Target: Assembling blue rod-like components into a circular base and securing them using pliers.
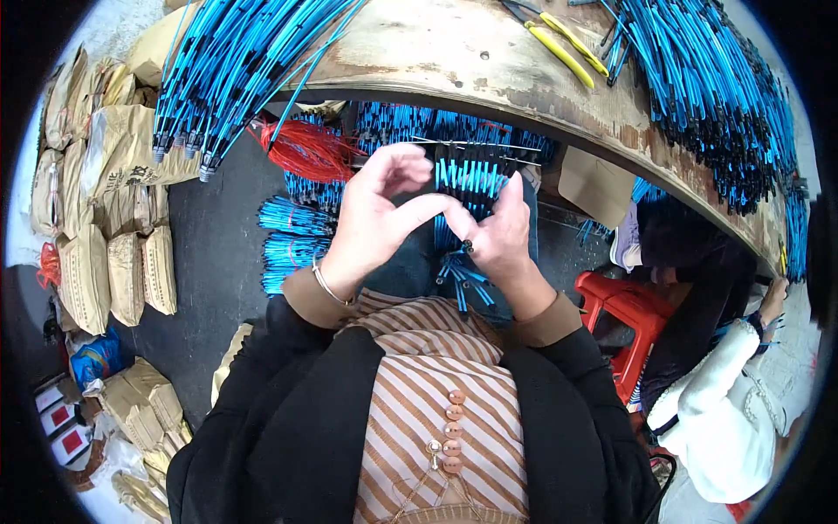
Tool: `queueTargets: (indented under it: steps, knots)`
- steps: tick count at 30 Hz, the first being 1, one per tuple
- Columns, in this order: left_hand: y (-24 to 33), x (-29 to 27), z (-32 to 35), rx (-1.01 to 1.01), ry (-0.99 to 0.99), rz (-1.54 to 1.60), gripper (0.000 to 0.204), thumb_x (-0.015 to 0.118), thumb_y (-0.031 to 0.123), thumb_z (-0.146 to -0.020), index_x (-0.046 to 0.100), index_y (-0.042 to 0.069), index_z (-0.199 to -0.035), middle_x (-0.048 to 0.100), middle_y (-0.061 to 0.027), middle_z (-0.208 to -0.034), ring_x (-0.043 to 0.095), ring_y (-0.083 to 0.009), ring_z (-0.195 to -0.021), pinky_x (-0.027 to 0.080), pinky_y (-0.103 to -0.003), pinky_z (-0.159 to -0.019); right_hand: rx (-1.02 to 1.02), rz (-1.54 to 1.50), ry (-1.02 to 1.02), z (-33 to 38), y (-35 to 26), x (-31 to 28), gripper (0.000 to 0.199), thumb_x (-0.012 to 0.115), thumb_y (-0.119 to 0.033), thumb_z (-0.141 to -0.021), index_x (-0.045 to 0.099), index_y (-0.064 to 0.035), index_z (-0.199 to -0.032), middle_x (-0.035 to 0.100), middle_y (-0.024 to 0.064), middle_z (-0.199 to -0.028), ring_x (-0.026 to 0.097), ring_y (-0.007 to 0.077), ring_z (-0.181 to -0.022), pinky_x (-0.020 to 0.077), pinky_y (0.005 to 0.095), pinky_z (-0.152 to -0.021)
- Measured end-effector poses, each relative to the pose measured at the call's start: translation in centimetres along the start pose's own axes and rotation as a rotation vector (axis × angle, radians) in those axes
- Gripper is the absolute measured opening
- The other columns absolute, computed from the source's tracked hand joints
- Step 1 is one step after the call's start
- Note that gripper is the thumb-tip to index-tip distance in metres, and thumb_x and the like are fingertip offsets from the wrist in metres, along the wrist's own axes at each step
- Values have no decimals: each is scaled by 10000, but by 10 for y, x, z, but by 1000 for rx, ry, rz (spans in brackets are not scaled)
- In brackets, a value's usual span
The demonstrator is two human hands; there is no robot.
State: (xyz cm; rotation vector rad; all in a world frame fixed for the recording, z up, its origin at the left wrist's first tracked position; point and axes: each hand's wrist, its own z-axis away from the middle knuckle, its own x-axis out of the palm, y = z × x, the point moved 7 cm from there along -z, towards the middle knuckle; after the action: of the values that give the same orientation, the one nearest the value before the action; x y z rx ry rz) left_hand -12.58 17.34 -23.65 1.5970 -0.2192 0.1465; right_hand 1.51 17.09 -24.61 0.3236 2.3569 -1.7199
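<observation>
A bundle of short blue tubes with black ends is upright in front of my body, below the table edge. My right hand is closed around its right side, and more blue tube ends stick out beneath that hand. To the left of the bundle, my left hand is open. Its fingers are curved and apart, and its thumb reaches across to the right hand's thumb. Thin pale rods lie across behind the bundle; whether they touch it I cannot tell.
Blue tubes overhang the wooden table, which also bears yellow-handled pliers. Red strings hang below it. More blue bundles stand on the floor. Paper sacks are stacked left. A red stool and a co-worker are right.
</observation>
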Motion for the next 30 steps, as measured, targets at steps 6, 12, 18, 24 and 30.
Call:
queueTargets:
  steps: [6, 12, 18, 24, 30]
  knots:
    - [1, 2, -24, -84, -147, -54, 296, 581, -52, -795, 585, 4, -1086, 646, -83, -958, 572, -101, -816, 458, -207, -739, 11, -36, 42, 1, -6, 4, 432, 755, -90, -687, 508, -1, -1030, 649, 88, -741, 596, 191, -553, 462, 279, -495]
    - [2, 7, -24, -184, -159, -110, 178, 565, -32, -816, 632, -17, -979, 654, -70, -914, 567, -92, -798, 457, -203, -736, 162, -113, 87, 1, -1, 4, 251, 712, -39, -732, 582, -11, -945, 656, 61, -803, 574, 129, -629, 473, 243, -602]
    - [9, 9, -30, -128, -118, -8, 183, 564, -41, -810, 624, -27, -982, 637, -75, -905, 561, -97, -754, 453, -199, -702, 187, -85, 83, -1, 0, 4, 239, 712, -37, -737, 590, -11, -940, 664, 62, -812, 583, 129, -641, 477, 237, -613]
    - [9, -3, -38, 46, -81, 64, 157, 549, -45, -816, 618, -35, -957, 608, -92, -926, 556, -121, -705, 458, -209, -672, 95, -109, 142, -6, 3, 0, 261, 736, -69, -714, 565, -6, -901, 655, 76, -741, 573, 150, -573, 464, 264, -534]
    - [5, -7, -36, 18, -23, 69, 110, 549, -40, -817, 618, -40, -904, 597, -98, -938, 561, -130, -682, 464, -212, -644, 182, -105, 94, -4, 4, 2, 244, 700, -43, -747, 587, -5, -960, 679, 82, -841, 611, 139, -675, 488, 250, -622]
